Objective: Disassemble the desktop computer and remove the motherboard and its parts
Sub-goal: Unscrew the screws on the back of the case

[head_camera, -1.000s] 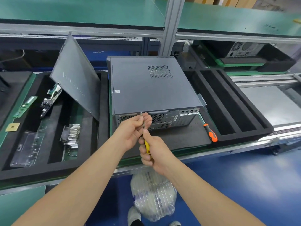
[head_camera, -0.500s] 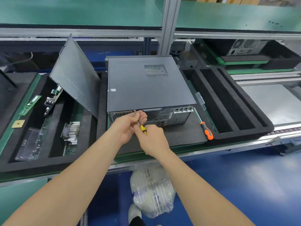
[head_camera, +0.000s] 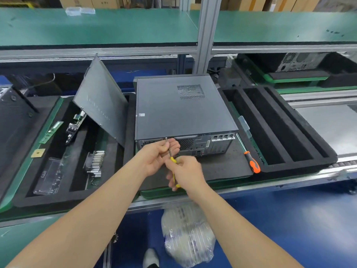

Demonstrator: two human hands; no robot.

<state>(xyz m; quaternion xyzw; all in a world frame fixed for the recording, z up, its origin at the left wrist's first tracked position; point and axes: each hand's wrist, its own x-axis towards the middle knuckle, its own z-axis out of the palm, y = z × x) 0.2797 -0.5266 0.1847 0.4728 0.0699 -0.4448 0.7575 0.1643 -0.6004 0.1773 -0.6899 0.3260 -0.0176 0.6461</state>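
1. Head view: the desktop computer point(head_camera: 183, 109) lies flat on a dark foam pad point(head_camera: 222, 167) on the surface, with its rear panel toward the person.
2. The left hand point(head_camera: 156, 157) pinches the shaft of a yellow screwdriver point(head_camera: 173, 160), its tip at the panel's top edge.
3. The right hand point(head_camera: 187, 175) has its fingers wrapped round the handle.

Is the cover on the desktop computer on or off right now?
On: the grey cover sits flat across the desktop computer, no interior showing, with the yellow screwdriver at its rear edge.
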